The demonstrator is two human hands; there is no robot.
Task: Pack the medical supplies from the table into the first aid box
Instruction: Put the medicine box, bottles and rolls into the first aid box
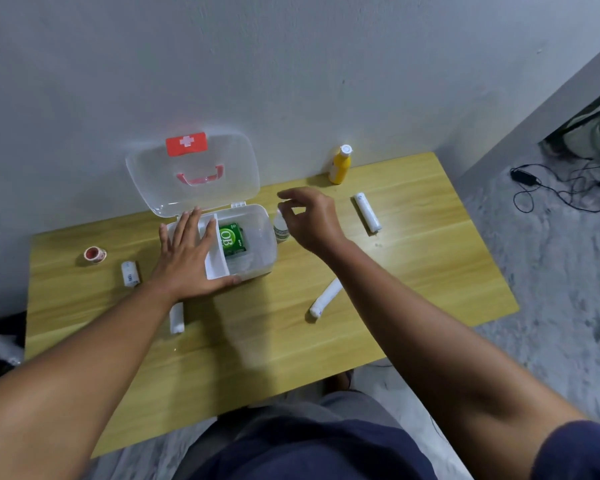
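Right-hand grip (293, 216) hovers half-spread and empty, fingers curled just above the cap of a small white bottle (281, 230) standing touching the right wall of the open first aid box (257, 237), while the left hand (187, 254) lies flat and spread on the box's inner tray. Light, rigid and probably smooth, the bottle looks best pinched around its body below the cap. Right of the grip lies a bandage roll (368, 212), beyond it a yellow bottle (341, 164), nearer the person another roll (326, 297); none blocks the tabletop (413, 271) path, though the box wall crowds the fingers.
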